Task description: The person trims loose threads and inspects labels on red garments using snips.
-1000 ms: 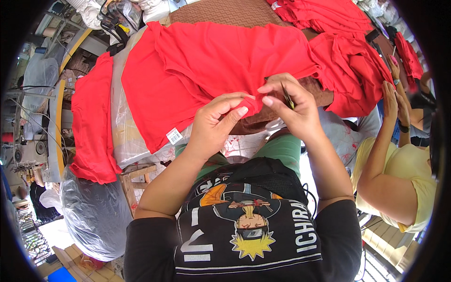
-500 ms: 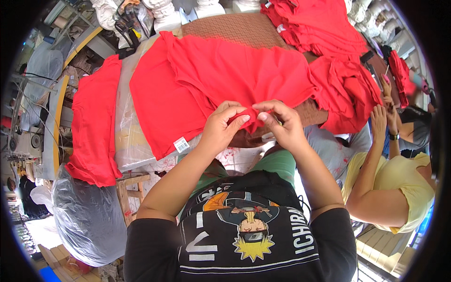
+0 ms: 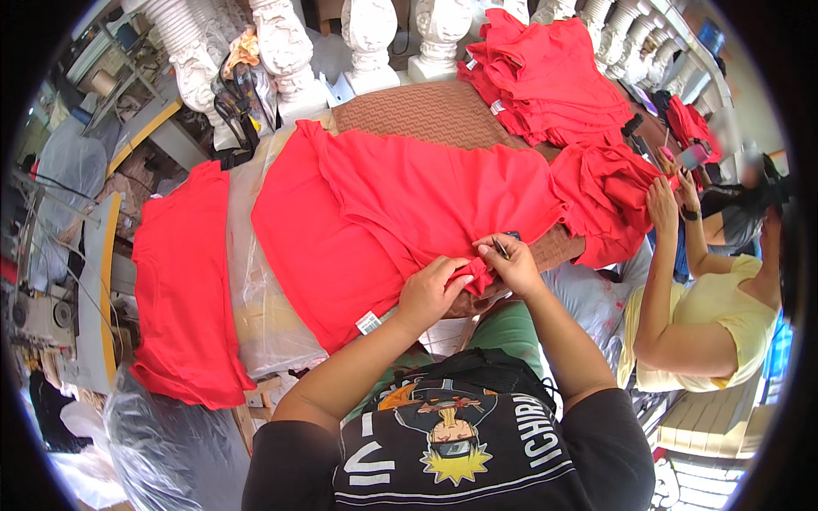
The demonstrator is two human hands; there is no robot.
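A red fabric garment [image 3: 426,196] lies spread over the table in front of me, with a white tag [image 3: 368,323] at its near edge. My left hand [image 3: 426,296] is closed, pinching a bunched edge of this garment between thumb and fingers. Just to its right, my right hand [image 3: 517,271] is closed around a small black tool [image 3: 501,248] with a thin tip; its exact kind is too small to make out. The bunched cloth lies between the two hands, and I cannot tell whether the right fingers also touch it.
Another red garment [image 3: 183,281] lies at the left of the plastic-covered table [image 3: 277,328]. A red pile [image 3: 545,81] sits on the brown patterned cover [image 3: 417,106]. At right, a person in yellow [image 3: 699,332] handles red cloth [image 3: 609,200]. White balusters [image 3: 371,38] line the back.
My hands appear lower in the view, with the whole scene shifted down. The right hand has moved off the pinched cloth, and the black tool now shows in it. The left still pinches the garment.
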